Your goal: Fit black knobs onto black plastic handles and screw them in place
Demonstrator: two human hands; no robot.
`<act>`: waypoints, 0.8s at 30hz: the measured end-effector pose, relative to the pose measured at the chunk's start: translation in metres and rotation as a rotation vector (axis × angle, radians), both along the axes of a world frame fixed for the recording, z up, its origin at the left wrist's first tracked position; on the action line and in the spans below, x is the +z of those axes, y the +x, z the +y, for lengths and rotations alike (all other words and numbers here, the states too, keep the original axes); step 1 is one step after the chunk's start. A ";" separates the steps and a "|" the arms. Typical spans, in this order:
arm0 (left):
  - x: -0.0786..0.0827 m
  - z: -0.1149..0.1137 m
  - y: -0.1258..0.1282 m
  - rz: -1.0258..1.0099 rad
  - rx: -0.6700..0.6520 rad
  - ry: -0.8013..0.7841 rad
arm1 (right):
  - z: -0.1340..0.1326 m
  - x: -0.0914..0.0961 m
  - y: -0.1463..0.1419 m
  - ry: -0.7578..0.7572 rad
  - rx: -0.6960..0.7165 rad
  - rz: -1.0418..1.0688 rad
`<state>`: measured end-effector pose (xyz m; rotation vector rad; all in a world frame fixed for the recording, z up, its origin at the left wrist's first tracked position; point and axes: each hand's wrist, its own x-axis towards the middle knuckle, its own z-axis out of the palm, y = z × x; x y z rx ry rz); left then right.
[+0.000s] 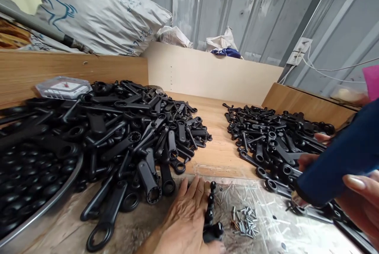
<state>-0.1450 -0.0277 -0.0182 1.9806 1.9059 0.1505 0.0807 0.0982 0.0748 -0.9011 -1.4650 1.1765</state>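
Note:
My left hand lies flat on the bench, its fingers stretched forward and close together. Along its index finger runs a short row of black ball knobs, touching or nearly touching it. The thumb rests by a black plastic piece, partly hidden by the hand. At the right edge, my right hand is wrapped round a thick blue cylindrical tool, which looks like an electric screwdriver. It slants down to the left, its tip near black crank handles. Between the hands lies a small pile of screws.
A big heap of black handles spreads on the left, with a clear plastic box on it. A metal basin holds black balls. Another handle heap lies right. Wooden boards wall the bench; a white sack leans behind.

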 end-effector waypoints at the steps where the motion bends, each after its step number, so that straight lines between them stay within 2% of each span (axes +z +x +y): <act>1: 0.000 0.000 0.000 0.010 -0.010 0.025 | -0.003 -0.001 -0.011 0.001 0.028 0.023; 4: -0.012 0.004 -0.004 0.044 -0.074 0.082 | -0.009 -0.008 -0.041 0.072 0.143 0.093; 8: -0.048 0.013 -0.011 0.121 -0.172 0.152 | -0.004 -0.016 -0.081 0.140 0.290 0.233; 11: -0.076 0.018 -0.011 0.221 -0.138 0.318 | -0.002 -0.018 -0.109 0.170 0.311 0.294; 13: -0.088 0.020 -0.009 0.304 -0.089 0.427 | -0.003 -0.019 -0.122 0.172 0.309 0.304; 16: -0.096 0.022 -0.005 0.395 -0.044 0.554 | -0.003 -0.023 -0.132 0.145 0.330 0.302; 19: -0.096 0.023 -0.003 0.419 -0.021 0.632 | -0.002 -0.027 -0.133 0.124 0.345 0.286; 24: -0.096 0.022 -0.002 0.397 -0.005 0.616 | 0.000 -0.031 -0.131 0.140 0.344 0.291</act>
